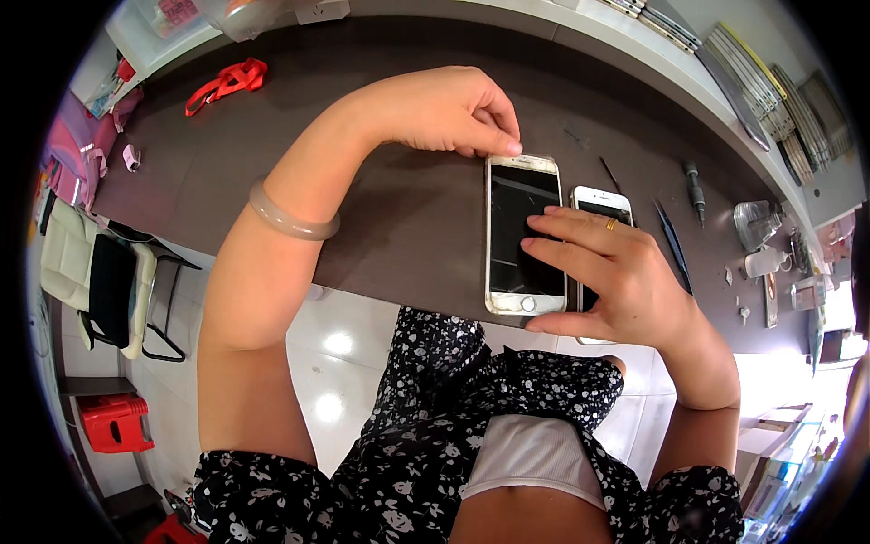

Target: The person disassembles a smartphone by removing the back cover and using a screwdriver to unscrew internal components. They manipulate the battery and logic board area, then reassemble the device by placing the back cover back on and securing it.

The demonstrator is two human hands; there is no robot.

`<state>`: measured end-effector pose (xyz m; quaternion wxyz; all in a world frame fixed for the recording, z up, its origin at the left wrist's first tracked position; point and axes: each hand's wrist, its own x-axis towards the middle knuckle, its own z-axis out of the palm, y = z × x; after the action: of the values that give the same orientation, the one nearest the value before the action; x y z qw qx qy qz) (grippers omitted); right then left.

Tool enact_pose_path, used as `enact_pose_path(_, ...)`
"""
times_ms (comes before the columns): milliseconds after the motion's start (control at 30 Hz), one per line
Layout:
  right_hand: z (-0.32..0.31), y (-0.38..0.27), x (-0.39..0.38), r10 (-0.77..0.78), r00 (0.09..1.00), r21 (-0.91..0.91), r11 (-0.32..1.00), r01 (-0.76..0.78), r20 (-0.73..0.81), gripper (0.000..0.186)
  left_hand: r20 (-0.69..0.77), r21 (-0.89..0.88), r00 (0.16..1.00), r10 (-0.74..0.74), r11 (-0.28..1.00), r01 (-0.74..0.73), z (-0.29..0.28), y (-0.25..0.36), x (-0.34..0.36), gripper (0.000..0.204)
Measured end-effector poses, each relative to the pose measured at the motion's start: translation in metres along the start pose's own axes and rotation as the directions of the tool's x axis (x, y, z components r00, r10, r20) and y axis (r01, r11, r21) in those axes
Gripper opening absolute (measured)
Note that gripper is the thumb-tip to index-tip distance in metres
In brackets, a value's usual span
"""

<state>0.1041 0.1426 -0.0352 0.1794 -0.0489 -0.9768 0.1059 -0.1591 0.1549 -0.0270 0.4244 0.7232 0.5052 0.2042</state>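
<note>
A white phone with a dark screen and worn-looking edges (518, 272) lies on the dark desk (408, 227). My left hand (471, 118) has curled fingers, with thumb and fingertips pinched at the phone's top edge. My right hand (616, 276) rests with fingers extended across the screen, its thumb at the lower edge. Beside that phone lies a second white phone (598, 195), partly covered by my right hand. A thin dark rod (609, 172), a grey screwdriver (694, 192) and dark tweezers (672, 240) lie to the right.
A red strap (227, 83) lies back left, near a small pink item (132, 158). Small containers (757, 225) and parts sit at the right end. A shelf (580, 23) with stacked devices (752, 82) runs along the back. A white-and-black chair (77, 272) stands at left.
</note>
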Motion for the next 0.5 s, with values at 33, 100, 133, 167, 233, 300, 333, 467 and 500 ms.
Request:
enact_pose_path(33,0.000,0.000,0.000,0.003,1.000,0.001,1.000,-0.003,-0.003,0.056,0.004,0.000,1.000,0.012,1.000,-0.012,0.000,-0.001,0.000,0.031)
enact_pose_path(100,0.001,-0.001,0.001,0.023,1.000,0.010,1.000,-0.022,-0.018,0.056,-0.041,0.123,0.999,-0.013,0.992,0.018,0.005,0.002,-0.001,0.032)
enact_pose_path(133,0.001,-0.001,0.001,0.032,0.999,0.014,0.999,-0.032,-0.026,0.056,-0.065,0.184,0.998,-0.023,0.982,0.035,0.007,0.003,-0.001,0.032)
enact_pose_path(167,0.002,0.000,0.001,0.029,0.999,0.026,0.999,-0.028,-0.028,0.057,-0.049,0.166,0.996,-0.068,0.983,0.075,0.007,0.006,-0.001,0.032)
enact_pose_path(233,0.003,0.002,0.000,0.024,0.999,0.044,0.999,-0.022,-0.034,0.057,-0.015,0.136,0.989,-0.150,0.979,0.151,0.004,0.012,-0.002,0.033)
enact_pose_path(300,0.001,0.001,0.001,0.051,0.996,0.064,0.997,-0.047,-0.069,0.061,-0.024,-0.111,0.993,-0.112,0.988,0.108,0.002,0.007,-0.002,0.033)
enact_pose_path(333,0.000,0.001,0.002,0.064,0.994,0.074,0.996,-0.058,-0.088,0.063,-0.032,-0.231,0.995,-0.093,0.970,0.083,0.001,0.006,-0.003,0.033)
enact_pose_path(467,-0.005,0.003,0.005,0.170,0.975,0.098,0.983,-0.156,-0.145,0.074,-0.117,-0.516,0.993,-0.034,0.856,-0.031,-0.001,0.013,-0.006,0.033)
enact_pose_path(500,-0.005,0.006,0.004,0.180,0.973,0.105,0.981,-0.166,-0.147,0.077,-0.124,-0.505,0.992,-0.030,0.862,-0.037,-0.001,0.014,-0.006,0.033)
